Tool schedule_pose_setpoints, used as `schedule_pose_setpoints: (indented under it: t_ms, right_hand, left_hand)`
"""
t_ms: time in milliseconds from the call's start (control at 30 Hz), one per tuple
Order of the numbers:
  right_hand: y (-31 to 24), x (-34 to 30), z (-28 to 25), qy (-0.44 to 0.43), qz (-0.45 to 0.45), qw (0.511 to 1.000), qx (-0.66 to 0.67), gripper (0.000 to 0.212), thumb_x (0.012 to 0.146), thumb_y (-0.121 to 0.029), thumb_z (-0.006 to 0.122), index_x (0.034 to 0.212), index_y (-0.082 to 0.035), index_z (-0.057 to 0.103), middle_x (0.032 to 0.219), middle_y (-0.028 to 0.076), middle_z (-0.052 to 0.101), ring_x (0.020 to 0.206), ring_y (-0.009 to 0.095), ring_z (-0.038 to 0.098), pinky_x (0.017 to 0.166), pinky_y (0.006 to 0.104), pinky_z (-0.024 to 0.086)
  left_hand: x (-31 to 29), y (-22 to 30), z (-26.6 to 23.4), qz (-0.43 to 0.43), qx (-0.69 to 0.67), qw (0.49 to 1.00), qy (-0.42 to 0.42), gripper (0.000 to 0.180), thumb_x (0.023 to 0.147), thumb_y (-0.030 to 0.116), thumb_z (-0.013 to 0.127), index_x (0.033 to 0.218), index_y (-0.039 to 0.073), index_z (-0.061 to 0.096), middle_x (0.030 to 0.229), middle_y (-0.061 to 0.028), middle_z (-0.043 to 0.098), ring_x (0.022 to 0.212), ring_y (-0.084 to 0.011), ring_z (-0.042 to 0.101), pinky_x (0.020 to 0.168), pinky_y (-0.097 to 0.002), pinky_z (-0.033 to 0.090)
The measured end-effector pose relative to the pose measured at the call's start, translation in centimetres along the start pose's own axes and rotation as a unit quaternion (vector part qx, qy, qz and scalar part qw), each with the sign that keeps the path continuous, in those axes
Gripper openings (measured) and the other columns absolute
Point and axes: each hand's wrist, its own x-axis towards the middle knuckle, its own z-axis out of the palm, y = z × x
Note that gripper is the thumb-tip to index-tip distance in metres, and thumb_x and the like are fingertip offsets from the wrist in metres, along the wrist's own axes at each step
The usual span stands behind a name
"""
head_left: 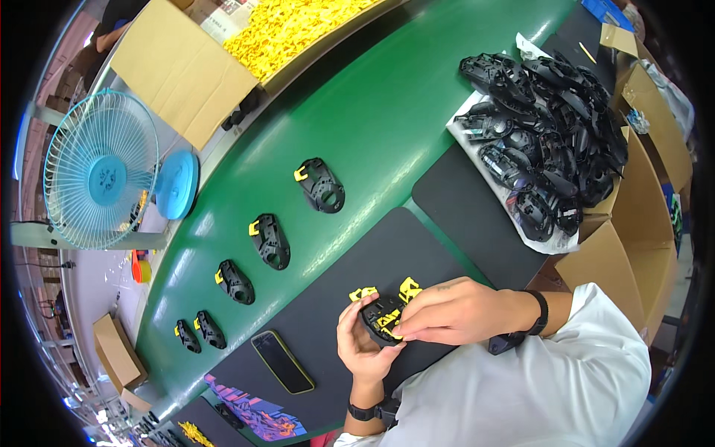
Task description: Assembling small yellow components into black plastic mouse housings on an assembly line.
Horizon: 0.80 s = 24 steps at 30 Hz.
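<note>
Left hand (362,352) has the black shell (375,310) gripped between thumb and fingers, open side up, over the dark mat (335,305) at the near edge. Right hand (458,309): fingertips together on the yellow part (388,319) in that shell; pinching or just pressing, can't tell. Loose yellow clips (408,289) on the mat just beyond the hands, in 2 spots, one left, one right; exact piece count unclear. Phone (283,362), 1, on the mat to the left. Green table (372,160): 5 finished-looking shells (269,242) in a slanting row, near left to far, each with 1 yellow clip showing. Containers: far carton (182,71), flap open, heaped with yellow pieces, too many to count. Far right, white liner (477,160) under a heap of black shells (551,141), overlapping, uncountable. Open carton (644,223) right of that, contents unclear. Fan (104,175), 1, far left.
</note>
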Motion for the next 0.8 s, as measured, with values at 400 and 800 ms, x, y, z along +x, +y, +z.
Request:
schedule_pose_setpoints:
  t_ms: [400, 800]
  right_hand:
    - [1.0, -0.8, -0.9, -0.019, 0.024, 0.999, 0.038, 0.023, 0.083, -0.006, 0.071, 0.106, -0.007, 0.072, 0.098, 0.005, 0.069, 0.081, 0.023, 0.067, 0.073, 0.0323, 0.055]
    - [-0.3, -1.1, -1.8, -0.058, -0.049, 0.988, -0.133, 0.04, 0.084, -0.005, 0.064, 0.124, -0.009, 0.064, 0.115, 0.011, 0.055, 0.097, 0.025, 0.06, 0.08, 0.032, 0.052]
  left_hand:
    - [0.7, -0.8, 0.8, 0.044, 0.056, 0.997, -0.024, 0.076, 0.068, 0.014, 0.089, 0.131, 0.003, 0.046, 0.129, -0.0152, 0.05, 0.119, -0.0314, 0.056, 0.104, -0.0488, 0.045]
    - [3.3, -1.1, 1.3, 0.207, 0.15, 0.967, 0.016, 0.079, 0.067, 0.027, 0.091, 0.13, 0.008, 0.046, 0.125, -0.0174, 0.051, 0.118, -0.034, 0.057, 0.102, -0.0476, 0.048]
